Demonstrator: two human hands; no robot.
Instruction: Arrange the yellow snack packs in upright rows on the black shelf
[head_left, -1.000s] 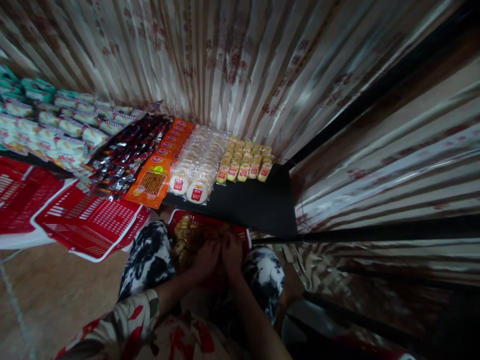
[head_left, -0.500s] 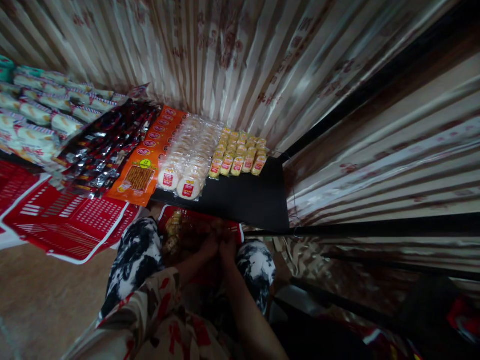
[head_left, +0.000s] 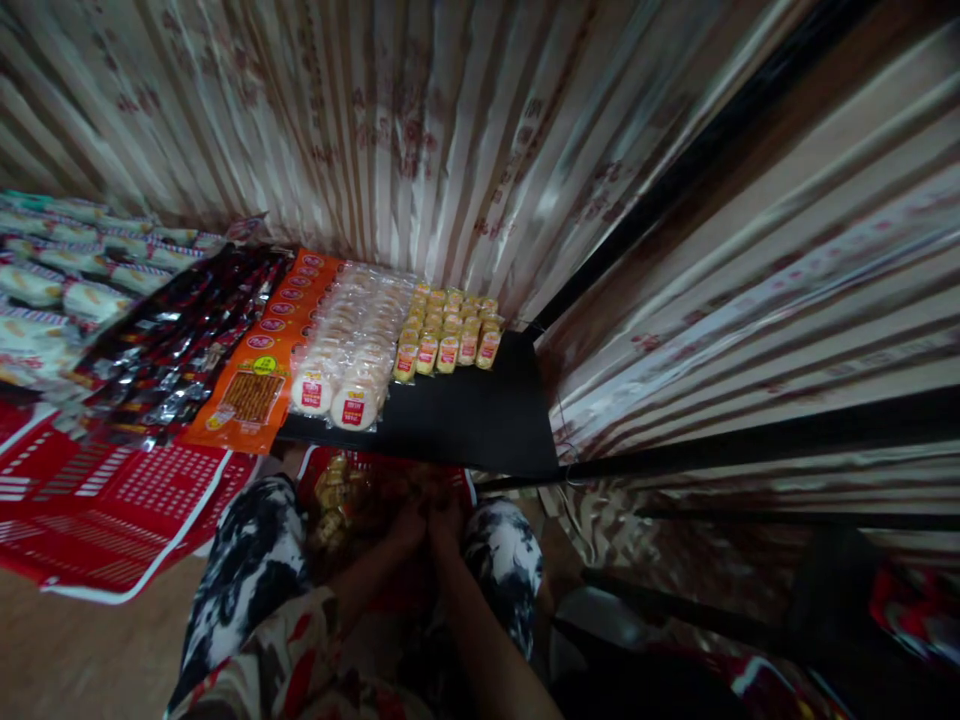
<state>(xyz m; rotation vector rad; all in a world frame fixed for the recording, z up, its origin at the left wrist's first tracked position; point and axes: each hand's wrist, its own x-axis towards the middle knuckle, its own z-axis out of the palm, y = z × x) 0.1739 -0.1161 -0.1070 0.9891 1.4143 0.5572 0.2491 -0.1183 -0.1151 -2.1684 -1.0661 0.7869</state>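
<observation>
My left hand and my right hand are side by side, almost touching, low over a red basket between my knees. Deep shadow covers both. Their fingers look curled together, and whatever they hold is too dark to make out. To the left of my hands, small yellow-wrapped snack packets lie in the basket. Just beyond the basket is a black shelf. On it stand rows of small yellow cake packets and, beside them, clear-wrapped round white crackers.
Orange snack bags, dark shiny packets and white packets continue along the shelf to the left. Another red basket with a white rim stands below them. A pleated curtain hangs behind; black bars run at the right.
My view has shifted, so the shelf and its snacks appear lower and farther left. My hands stay together over the basket.
</observation>
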